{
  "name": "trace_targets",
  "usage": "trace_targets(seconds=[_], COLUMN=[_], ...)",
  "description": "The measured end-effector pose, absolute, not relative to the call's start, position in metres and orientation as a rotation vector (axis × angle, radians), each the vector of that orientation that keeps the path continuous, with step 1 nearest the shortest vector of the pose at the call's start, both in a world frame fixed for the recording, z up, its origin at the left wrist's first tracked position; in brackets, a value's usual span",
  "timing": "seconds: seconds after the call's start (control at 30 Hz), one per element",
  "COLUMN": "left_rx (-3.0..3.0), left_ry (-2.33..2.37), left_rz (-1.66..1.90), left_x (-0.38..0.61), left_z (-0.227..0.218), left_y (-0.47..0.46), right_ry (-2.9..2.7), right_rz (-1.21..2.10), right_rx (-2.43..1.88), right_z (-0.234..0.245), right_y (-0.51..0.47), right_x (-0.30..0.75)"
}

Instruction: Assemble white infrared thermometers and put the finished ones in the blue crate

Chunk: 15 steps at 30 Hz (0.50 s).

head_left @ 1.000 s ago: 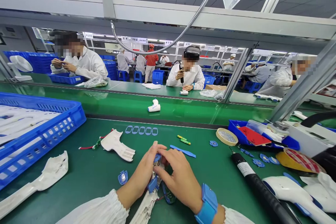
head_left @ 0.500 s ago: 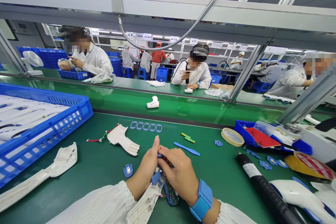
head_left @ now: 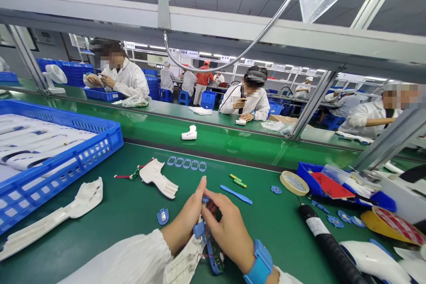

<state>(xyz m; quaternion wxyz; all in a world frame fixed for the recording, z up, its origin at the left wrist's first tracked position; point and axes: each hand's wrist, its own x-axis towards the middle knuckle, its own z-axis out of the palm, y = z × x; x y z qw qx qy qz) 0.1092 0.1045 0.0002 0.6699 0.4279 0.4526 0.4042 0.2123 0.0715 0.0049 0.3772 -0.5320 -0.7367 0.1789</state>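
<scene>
Both of my hands meet over a white plastic housing half (head_left: 182, 261) above the green bench. My left hand (head_left: 184, 219) is closed around its upper part, thumb pointing up. The fingers of my right hand (head_left: 229, 226) pinch at a blue piece (head_left: 205, 199) at the housing's top end; my fingers partly hide the contact. A blue block (head_left: 199, 230) sits lower on the housing. Beside it, a blue-framed circuit board (head_left: 215, 255) hangs close under my right hand, with thin red wires running to the housing. A small blue part (head_left: 163, 216) lies left of my hands.
A blue crate (head_left: 109, 137) of white housings stands left, near a long white shell (head_left: 83, 199). Ahead lie another shell (head_left: 158, 177), blue frames (head_left: 187, 164), a blue pry stick (head_left: 236, 194) and green-yellow cylinders (head_left: 238, 181). A black electric screwdriver (head_left: 321, 235) lies right. Co-workers sit opposite.
The view has tilted up and shifted slightly. The white device on the green belt has moved left. My right fingers have shifted a little at the housing's top; both hands keep their hold.
</scene>
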Motion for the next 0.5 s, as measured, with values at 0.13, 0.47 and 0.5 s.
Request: trace_targets(seconds=[0.13,0.47,0.5], left_rx=[0.935,1.19,1.181], left_ry=[0.959,1.101,1.097], left_rz=[0.932,1.002,1.017], left_x=[0.113,0.116,0.117], left_z=[-0.001,-0.016,-0.015], left_y=[0.105,0.123,0.122], right_ry=[-1.861,-1.604,-1.575], right_rz=[0.685,0.947,0.959], right_rx=[-1.349,-1.161,-1.16], right_z=[0.011,0.009,0.009], right_y=[0.074,0.077,0.077], right_x=[0.216,0.217,0.217])
